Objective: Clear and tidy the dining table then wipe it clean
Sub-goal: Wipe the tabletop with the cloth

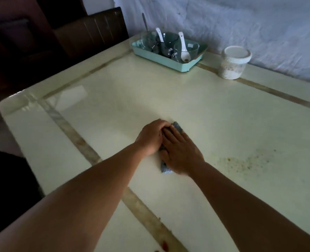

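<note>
Mostly hidden cloth (177, 126) under hands (179, 153)

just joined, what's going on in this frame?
A person is wiping the dining table. Both hands press a grey cloth flat, the left hand partly over the right hand. A patch of crumbs remains to the right. Glass cups and spoons sit in a teal tray beside a lidded jar.

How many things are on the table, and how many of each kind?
Teal tray: 1
Glass cups in the tray: about 3; they overlap, so hard to be sure
White spoons: 2
Metal spoon: 1
White-lidded jar: 1
Grey cloth under both hands: 1
Total: about 9
</note>
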### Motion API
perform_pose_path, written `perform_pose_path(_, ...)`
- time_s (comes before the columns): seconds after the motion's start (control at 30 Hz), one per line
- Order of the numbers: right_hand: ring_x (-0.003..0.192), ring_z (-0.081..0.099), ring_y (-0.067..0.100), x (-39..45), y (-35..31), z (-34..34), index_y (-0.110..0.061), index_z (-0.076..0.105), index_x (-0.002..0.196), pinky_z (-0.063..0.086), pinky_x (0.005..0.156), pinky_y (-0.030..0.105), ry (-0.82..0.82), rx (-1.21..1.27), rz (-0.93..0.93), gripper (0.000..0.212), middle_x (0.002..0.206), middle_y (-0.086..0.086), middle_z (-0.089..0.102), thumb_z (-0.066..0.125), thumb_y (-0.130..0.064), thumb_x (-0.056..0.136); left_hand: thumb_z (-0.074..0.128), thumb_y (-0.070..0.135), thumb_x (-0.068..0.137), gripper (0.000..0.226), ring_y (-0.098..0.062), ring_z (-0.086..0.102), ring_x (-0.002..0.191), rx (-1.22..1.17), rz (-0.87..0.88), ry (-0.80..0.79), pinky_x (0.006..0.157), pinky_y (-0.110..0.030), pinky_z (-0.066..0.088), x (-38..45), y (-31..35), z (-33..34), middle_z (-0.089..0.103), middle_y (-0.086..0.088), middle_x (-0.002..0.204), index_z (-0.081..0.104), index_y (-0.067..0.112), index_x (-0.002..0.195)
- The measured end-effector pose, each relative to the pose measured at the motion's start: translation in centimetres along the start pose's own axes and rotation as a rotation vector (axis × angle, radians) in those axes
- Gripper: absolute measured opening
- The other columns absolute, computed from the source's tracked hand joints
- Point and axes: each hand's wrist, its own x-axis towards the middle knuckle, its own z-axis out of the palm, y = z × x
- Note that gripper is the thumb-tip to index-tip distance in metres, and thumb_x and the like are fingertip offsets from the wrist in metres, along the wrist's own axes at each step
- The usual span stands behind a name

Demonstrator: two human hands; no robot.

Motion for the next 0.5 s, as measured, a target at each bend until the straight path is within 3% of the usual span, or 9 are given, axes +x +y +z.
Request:
perform_pose_path(0.13,0.146,-0.020,0.017,-2.4,-7.1,1.1,-0.020,-0.011,0.151,-0.010,0.119,0.037,-0.038,0.043,-0.015,0.059,0.160,-0.002,-0.014,0.005,-0.043,0.098,0.035,0.011,0.093,0.037,-0.015,0.056,0.110,-0.055,-0.114,0.065,0.090,-0.017,0.035,-7.8,-2.6,-1.9,0.062,0.000,0.122,0.060,0.023,0.117)
perform_pose_path(0.3,0.144,-0.023,0.017,-5.0,-14.7,2.6,-0.019,-0.015,0.149,-0.012,0.117,0.038,-0.071,0.016,-0.065,0.060,0.160,-0.003,-0.017,0.017,-0.037,0.101,0.037,0.012,0.093,0.033,-0.010,0.056,0.099,-0.170,-0.239,0.148,0.075,-0.007,0.037,-15.6,-5.5,-3.7,0.065,0.006,0.105,0.064,0.028,0.105)
perform_pose_path(0.37,0.144,-0.025,0.018,-5.9,-17.2,2.9,-0.019,-0.015,0.149,-0.012,0.118,0.039,-0.096,-0.004,-0.084,0.062,0.159,-0.003,-0.019,0.021,-0.036,0.101,0.039,0.010,0.094,0.034,-0.015,0.054,0.114,-0.122,-0.272,0.158,0.080,-0.001,0.031,-18.0,-6.5,-4.1,0.061,0.005,0.120,0.059,0.023,0.118)
perform_pose_path(0.5,0.143,-0.027,0.019,-8.3,-21.2,3.2,-0.019,-0.018,0.148,-0.014,0.117,0.041,-0.131,-0.011,-0.118,0.066,0.159,-0.002,-0.021,0.025,-0.037,0.101,0.041,0.002,0.091,0.043,-0.022,0.043,0.131,0.018,-0.275,0.197,0.100,-0.023,0.031,-22.4,-7.9,-4.6,0.045,-0.006,0.142,0.049,0.013,0.131)
